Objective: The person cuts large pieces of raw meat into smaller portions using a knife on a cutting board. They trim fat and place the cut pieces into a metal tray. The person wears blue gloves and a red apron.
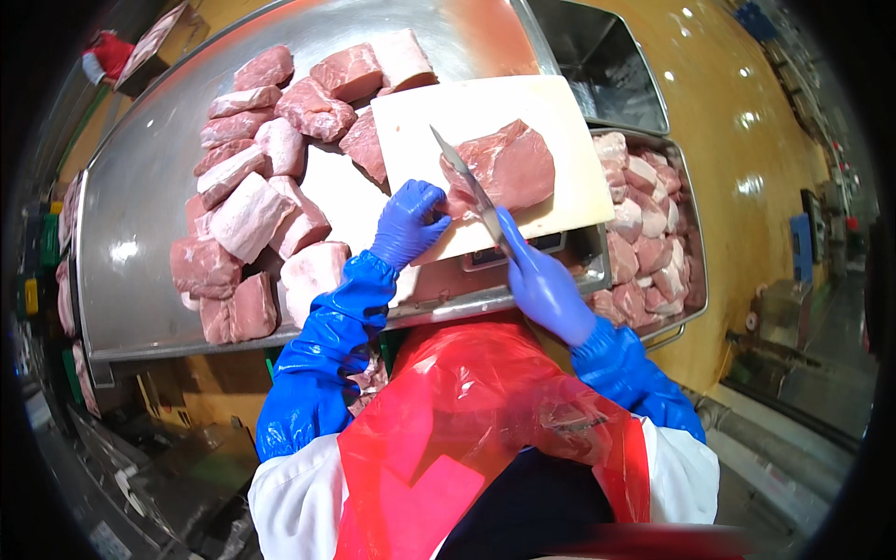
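Note:
A knife (473,183) is in my right hand (551,285), its handle wrapped by the gloved fingers. The blade points away and to the left, lying across the left part of a raw piece of meat (519,168). That piece rests on a white cutting board (569,107). My left hand (407,226), also in a blue glove, is closed at the board's left edge, by the near left end of the meat. Whether its curled fingers pinch a bit of meat is hidden.
Several raw meat blocks (252,219) lie left of the board on a metal table (131,205). To the right stands a metal bin (702,280) full of meat pieces. Behind it is another dark metal bin (597,61). Part of a scale (485,259) shows beneath the board.

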### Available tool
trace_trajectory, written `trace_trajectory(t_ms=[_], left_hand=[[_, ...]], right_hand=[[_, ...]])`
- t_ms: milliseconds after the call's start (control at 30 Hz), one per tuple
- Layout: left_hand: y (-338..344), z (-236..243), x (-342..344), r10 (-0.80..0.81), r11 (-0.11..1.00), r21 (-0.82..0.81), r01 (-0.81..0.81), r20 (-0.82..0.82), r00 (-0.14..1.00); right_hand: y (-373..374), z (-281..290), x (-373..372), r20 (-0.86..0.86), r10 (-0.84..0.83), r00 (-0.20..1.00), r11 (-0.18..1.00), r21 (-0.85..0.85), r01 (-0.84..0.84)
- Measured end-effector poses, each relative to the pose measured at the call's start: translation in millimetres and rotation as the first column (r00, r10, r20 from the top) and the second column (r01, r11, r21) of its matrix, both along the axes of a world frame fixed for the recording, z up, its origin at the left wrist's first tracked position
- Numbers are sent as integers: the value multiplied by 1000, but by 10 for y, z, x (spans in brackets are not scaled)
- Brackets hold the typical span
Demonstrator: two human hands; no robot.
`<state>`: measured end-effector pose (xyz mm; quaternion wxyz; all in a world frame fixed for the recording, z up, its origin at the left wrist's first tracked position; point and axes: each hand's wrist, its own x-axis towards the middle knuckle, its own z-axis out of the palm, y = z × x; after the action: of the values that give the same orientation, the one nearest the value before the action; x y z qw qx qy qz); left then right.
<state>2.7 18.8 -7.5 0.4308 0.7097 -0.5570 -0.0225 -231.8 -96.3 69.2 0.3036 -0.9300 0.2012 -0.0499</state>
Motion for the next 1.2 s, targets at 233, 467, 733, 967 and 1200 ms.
trace_trajectory(t_ms=[233,467,733,967,1200], left_hand=[[-210,19,583,185,971,-100,-217,-262,947],[-401,143,-52,39,992,-116,-57,-152,988],[-150,6,46,133,988,-75,-133,-11,991],[-251,141,-300,322,946,-65,-318,53,945],[-369,-75,-450,455,882,-101,-460,-69,888]], right_hand=[[118,755,-801,-405,23,914,997,72,7],[21,410,64,222,-516,828,714,645,272],[-581,-66,785,344,-530,776,759,601,252],[-549,-5,763,278,-91,956,995,66,75],[-784,-123,573,166,110,980,989,77,-125]])
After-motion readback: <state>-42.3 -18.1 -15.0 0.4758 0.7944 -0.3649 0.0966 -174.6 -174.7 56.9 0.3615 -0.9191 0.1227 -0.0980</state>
